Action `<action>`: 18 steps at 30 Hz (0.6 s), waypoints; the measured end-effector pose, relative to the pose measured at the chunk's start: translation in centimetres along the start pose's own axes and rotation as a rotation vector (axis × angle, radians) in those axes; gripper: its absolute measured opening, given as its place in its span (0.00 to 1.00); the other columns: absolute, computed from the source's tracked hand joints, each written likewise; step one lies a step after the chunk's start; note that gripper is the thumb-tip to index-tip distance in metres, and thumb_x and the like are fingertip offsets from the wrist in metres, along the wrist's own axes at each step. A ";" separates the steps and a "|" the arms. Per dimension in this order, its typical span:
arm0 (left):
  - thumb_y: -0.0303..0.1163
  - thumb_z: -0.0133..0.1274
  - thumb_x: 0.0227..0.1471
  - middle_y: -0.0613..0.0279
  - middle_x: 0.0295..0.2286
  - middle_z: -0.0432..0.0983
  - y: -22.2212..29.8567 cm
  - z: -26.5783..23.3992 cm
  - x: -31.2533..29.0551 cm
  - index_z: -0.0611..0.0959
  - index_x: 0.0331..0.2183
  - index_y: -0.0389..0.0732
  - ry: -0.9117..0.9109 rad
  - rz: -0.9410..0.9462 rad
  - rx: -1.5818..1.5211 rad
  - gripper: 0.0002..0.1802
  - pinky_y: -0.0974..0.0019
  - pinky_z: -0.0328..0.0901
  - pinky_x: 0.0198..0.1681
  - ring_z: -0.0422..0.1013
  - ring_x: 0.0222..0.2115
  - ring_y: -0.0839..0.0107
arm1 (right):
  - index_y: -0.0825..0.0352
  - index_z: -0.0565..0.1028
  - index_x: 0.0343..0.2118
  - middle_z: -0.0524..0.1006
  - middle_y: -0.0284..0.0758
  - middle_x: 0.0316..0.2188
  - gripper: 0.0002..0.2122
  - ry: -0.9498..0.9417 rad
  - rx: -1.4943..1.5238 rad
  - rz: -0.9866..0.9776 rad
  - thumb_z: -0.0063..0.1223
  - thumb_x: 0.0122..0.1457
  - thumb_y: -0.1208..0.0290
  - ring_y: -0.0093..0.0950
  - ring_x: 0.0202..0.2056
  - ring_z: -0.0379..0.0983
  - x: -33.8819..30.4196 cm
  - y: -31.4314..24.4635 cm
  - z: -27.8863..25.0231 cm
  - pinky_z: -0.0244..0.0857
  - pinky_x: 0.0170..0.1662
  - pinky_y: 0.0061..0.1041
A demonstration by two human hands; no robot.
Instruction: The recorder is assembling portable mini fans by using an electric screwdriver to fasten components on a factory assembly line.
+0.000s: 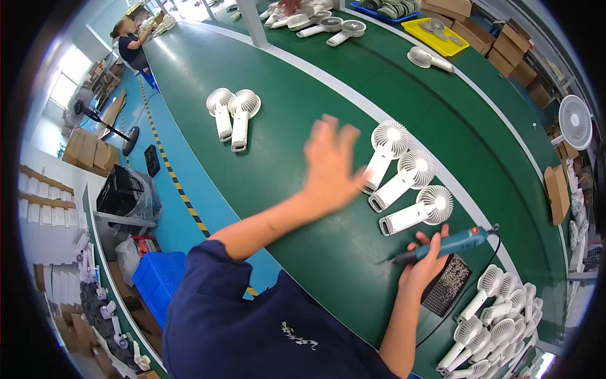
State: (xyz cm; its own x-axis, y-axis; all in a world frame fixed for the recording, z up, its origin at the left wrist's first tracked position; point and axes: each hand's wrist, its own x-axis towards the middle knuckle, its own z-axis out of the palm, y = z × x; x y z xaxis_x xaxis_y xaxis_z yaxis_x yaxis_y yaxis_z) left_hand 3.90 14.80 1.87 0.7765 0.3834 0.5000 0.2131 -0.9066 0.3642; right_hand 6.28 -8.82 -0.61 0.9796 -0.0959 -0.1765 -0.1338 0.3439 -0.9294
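Observation:
My left hand [329,169] reaches out over the green table, blurred by motion, its fingers spread and nothing in it. Just right of it lies a white handheld fan [382,155], with a second fan [404,180] and a third fan [416,211] in a slanting row. Closer to me, my right hand [424,262] is wrapped round a teal electric screwdriver [449,243], whose dark tip points left above the table. Under and beside that hand sits a black tray of small screws [449,281]. The screwdriver's cord [495,243] trails down past the tray.
Two white fans [232,117] lie further left on the table [297,82]. A heap of fans [495,322] fills the near right. A yellow tray [435,35] and a lone fan [429,60] are at the far right. A metal post [252,25] rises from the table.

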 end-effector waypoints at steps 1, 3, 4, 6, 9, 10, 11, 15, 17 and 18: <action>0.50 0.61 0.39 0.33 0.51 0.55 -2.6 -1.1 0.9 0.65 0.52 0.38 0.160 -0.052 0.042 0.42 0.42 0.48 0.55 0.52 0.54 0.40 | 0.70 0.59 0.54 0.60 0.37 0.59 0.19 0.006 0.001 0.009 0.44 0.62 0.69 0.23 0.32 0.71 -0.9 -0.4 -0.4 0.65 0.23 0.20; 0.57 0.58 0.40 0.28 0.52 0.52 -10.5 -2.4 1.7 0.67 0.52 0.35 0.320 -0.249 0.309 0.46 0.41 0.49 0.55 0.50 0.54 0.35 | 0.70 0.61 0.51 0.61 0.37 0.59 0.16 -0.031 0.010 -0.005 0.43 0.62 0.71 0.22 0.30 0.71 -2.2 -0.7 -1.3 0.65 0.22 0.19; 0.62 0.56 0.41 0.27 0.52 0.55 -14.6 -3.4 1.6 0.69 0.52 0.36 0.351 -0.395 0.544 0.46 0.44 0.51 0.56 0.53 0.53 0.35 | 0.72 0.57 0.49 0.59 0.42 0.60 0.14 -0.054 0.033 0.010 0.40 0.62 0.76 0.24 0.28 0.71 -2.5 -1.0 -1.6 0.68 0.20 0.19; 0.65 0.52 0.44 0.28 0.52 0.55 -20.7 -5.6 0.5 0.70 0.51 0.42 0.163 -0.731 0.477 0.43 0.43 0.52 0.55 0.54 0.55 0.38 | 0.71 0.58 0.49 0.59 0.44 0.59 0.14 -0.113 0.088 0.017 0.40 0.61 0.76 0.23 0.26 0.71 -2.6 -0.3 -2.1 0.68 0.20 0.19; 0.61 0.51 0.47 0.37 0.52 0.58 -23.7 -6.2 -1.0 0.70 0.50 0.44 0.012 -0.728 0.424 0.37 0.43 0.50 0.55 0.53 0.54 0.42 | 0.70 0.60 0.48 0.62 0.44 0.56 0.13 -0.112 0.060 0.008 0.42 0.61 0.74 0.22 0.25 0.69 -2.4 0.2 -1.3 0.66 0.21 0.21; 0.59 0.51 0.48 0.39 0.51 0.59 -22.6 -6.1 -1.0 0.71 0.49 0.44 0.012 -0.692 0.417 0.35 0.43 0.51 0.54 0.55 0.51 0.43 | 0.70 0.60 0.47 0.62 0.45 0.55 0.13 -0.105 0.056 0.009 0.43 0.61 0.75 0.23 0.24 0.69 -2.3 0.0 -1.2 0.67 0.21 0.22; 0.58 0.51 0.49 0.39 0.50 0.60 -21.4 -5.5 -0.9 0.72 0.49 0.43 -0.021 -0.648 0.415 0.34 0.43 0.52 0.53 0.56 0.51 0.43 | 0.70 0.60 0.47 0.62 0.45 0.55 0.13 -0.088 0.059 -0.006 0.43 0.61 0.75 0.23 0.24 0.69 -2.2 -0.1 -1.4 0.67 0.21 0.22; 0.54 0.54 0.48 0.38 0.46 0.63 -14.2 -1.9 -0.9 0.74 0.44 0.40 -0.091 -0.384 0.346 0.30 0.43 0.56 0.48 0.59 0.48 0.43 | 0.69 0.60 0.46 0.64 0.44 0.51 0.12 -0.093 0.084 -0.007 0.44 0.61 0.75 0.23 0.23 0.69 -2.3 0.1 -2.1 0.67 0.21 0.23; 0.52 0.54 0.48 0.38 0.45 0.63 -10.4 -0.4 -0.8 0.73 0.44 0.40 -0.090 -0.272 0.271 0.29 0.43 0.55 0.49 0.58 0.47 0.43 | 0.69 0.59 0.47 0.64 0.43 0.51 0.13 -0.115 0.099 0.024 0.43 0.61 0.76 0.24 0.23 0.70 -2.1 0.3 -2.4 0.68 0.22 0.26; 0.51 0.55 0.48 0.38 0.46 0.62 -8.2 -0.5 -0.5 0.73 0.44 0.39 -0.115 -0.230 0.234 0.29 0.43 0.53 0.50 0.57 0.48 0.44 | 0.69 0.60 0.46 0.65 0.43 0.50 0.12 -0.101 0.109 0.015 0.43 0.61 0.76 0.23 0.23 0.69 -2.3 -0.1 -2.1 0.67 0.21 0.24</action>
State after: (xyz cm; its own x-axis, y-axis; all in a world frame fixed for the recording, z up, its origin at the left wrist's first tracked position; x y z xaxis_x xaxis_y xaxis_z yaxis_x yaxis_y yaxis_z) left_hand 1.47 22.14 -0.94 0.7512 0.5718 0.3296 0.5098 -0.8199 0.2606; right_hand 3.68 -10.62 -0.81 0.9884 0.0023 -0.1518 -0.1370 0.4444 -0.8853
